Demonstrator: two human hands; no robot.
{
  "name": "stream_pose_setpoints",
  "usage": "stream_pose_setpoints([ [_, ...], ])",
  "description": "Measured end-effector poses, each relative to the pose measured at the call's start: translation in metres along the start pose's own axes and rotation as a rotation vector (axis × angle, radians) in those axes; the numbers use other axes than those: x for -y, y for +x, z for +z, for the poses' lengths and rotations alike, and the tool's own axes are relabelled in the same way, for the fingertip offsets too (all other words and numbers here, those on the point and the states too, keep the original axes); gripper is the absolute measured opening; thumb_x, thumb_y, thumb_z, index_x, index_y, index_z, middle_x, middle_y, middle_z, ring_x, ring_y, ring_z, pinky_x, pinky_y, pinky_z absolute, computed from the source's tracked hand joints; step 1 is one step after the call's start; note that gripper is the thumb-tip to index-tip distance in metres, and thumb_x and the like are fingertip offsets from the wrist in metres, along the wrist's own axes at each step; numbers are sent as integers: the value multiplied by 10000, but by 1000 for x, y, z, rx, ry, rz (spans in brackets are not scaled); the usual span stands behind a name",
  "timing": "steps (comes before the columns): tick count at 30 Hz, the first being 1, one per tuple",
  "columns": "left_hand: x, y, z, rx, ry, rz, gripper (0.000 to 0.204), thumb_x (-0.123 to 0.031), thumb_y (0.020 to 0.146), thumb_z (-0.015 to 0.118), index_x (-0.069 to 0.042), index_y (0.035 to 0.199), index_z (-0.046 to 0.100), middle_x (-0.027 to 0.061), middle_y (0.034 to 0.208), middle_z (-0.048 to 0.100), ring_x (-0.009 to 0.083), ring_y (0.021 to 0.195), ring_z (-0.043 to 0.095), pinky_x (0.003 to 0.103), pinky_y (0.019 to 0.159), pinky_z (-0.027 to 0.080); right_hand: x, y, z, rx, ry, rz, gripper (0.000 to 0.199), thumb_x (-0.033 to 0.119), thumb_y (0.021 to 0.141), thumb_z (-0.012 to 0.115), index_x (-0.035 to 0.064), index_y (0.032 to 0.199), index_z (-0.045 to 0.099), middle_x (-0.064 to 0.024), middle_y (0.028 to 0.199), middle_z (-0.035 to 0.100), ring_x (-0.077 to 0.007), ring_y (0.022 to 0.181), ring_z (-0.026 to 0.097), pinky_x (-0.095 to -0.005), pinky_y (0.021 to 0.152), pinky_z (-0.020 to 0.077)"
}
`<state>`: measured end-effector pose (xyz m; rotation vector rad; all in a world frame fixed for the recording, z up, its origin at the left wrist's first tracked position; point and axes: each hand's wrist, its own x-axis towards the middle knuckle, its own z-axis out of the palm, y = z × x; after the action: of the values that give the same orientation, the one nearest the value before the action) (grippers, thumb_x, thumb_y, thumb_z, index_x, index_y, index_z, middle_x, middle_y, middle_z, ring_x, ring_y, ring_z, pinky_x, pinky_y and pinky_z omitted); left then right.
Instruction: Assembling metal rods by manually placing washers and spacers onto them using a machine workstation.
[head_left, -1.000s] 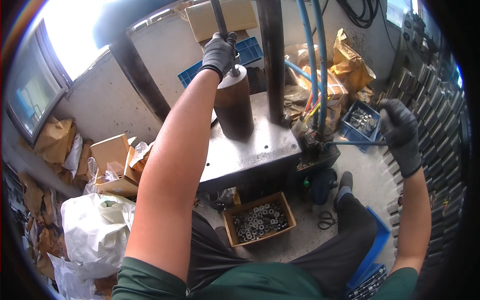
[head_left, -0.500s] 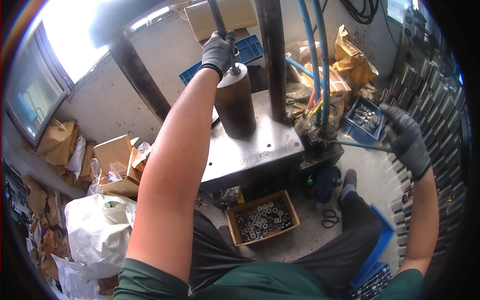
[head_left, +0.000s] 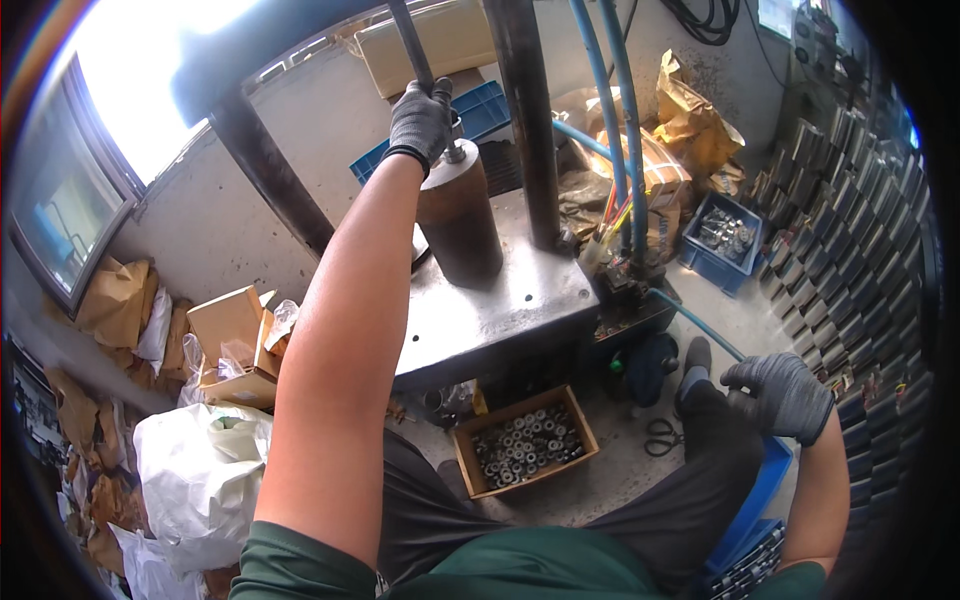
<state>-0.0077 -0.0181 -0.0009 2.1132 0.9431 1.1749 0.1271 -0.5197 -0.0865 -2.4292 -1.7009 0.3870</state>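
Up top, dark lever rod (head_left: pixel 408 40) runs steeply above the brown press cylinder (head_left: pixel 458 215), w/ gloved left hand (head_left: pixel 420 122) wrapped tight round it. Cylinder stands upright on steel press table (head_left: pixel 500 310). Gloved right hand (head_left: pixel 782 395) sits low by right knee, fingers curled; can't tell if it's gripping anything. Cardboard box of metal rings (head_left: pixel 522 447) on floor below table.

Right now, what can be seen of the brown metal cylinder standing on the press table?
The brown, rusty-looking metal cylinder stands upright on the grey steel press table, left of a dark vertical column. It is plain and round-sided with a flat top, from which a thin rod rises. The gloved left hand grips a dark lever just above it; whether the glove touches the cylinder's top cannot be told.
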Motion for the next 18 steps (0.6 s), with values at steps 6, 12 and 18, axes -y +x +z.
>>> stream_pose_setpoints([
  [6, 0, 0, 0, -19, 35, 16, 424, -423, 1060, 542, -26, 1194, 606, 103, 806, 727, 205, 739, 722, 357, 699, 566, -2, 0, 1, -109, 74, 28, 289, 242, 853, 707, 73, 1080, 764, -183, 977, 734, -362, 914, 719, -429, 848, 574],
  [12, 5, 3, 2, -22, 40, 43, 427, -423, 1057, 545, -25, 1200, 607, 101, 799, 722, 202, 719, 718, 355, 682, 567, -7, -1, 7, -131, 55, -4, 279, 188, 818, 718, 56, 1058, 767, -181, 949, 744, -351, 882, 728, -405, 830, 583],
  [18, 3, 0, 1, -20, 4, 31, 423, -416, 1057, 548, -26, 1210, 606, 96, 790, 715, 195, 713, 715, 353, 668, 565, -17, -2, 6, 111, -34, -23, 254, 152, 823, 700, 49, 1046, 762, -178, 931, 740, -359, 862, 723, -418, 812, 582],
])
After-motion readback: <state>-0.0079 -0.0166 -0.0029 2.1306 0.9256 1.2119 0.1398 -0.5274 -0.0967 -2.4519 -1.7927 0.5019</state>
